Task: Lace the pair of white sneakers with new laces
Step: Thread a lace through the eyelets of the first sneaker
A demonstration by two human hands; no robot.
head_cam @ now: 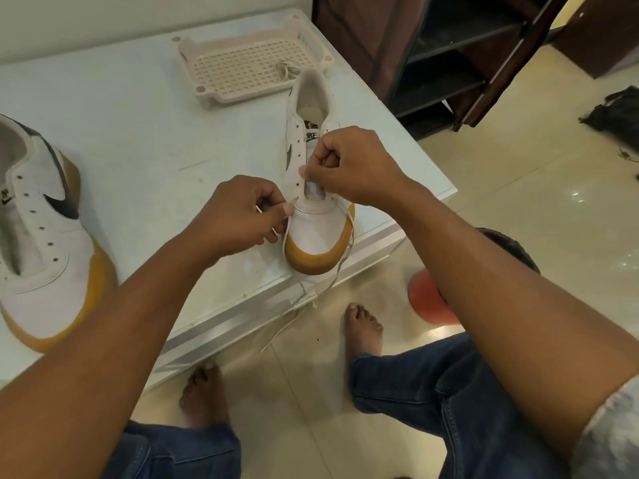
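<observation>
- The white sneaker [316, 216] stands on the near right corner of the white table [138, 115]. Its toe points toward the person and sits close to the table edge.
- The left hand [238, 216] is just beside the sneaker's left side, level with the lowest eyelets. Its fingers are curled, and thumb and forefinger pinch the thin white lace [286, 235].
- The right hand [349, 167] lies over the tongue and upper eyelets. It is curled too, with the thumb tip pressed to the forefinger on a bit of lace that shows inside the curl.
- One strand curves down past the toe on the left; another trails off the right side and hangs over the table edge toward the floor.
- The upper is smooth white leather with a dark swoosh and small round eyelets. The toe is rounded over a thick tan gum-rubber sole.
- A second sneaker [45, 257] of the same make sits well apart at the table's left, unlaced, eyelets bare.
- Behind the shoes lies a shallow beige plastic basket [242, 67] with a square-grid floor. A bundled spare lace [287, 69] rests in its right end.
- A dark shoe rack [449, 63] stands beyond the table on glossy cream tiles.
</observation>
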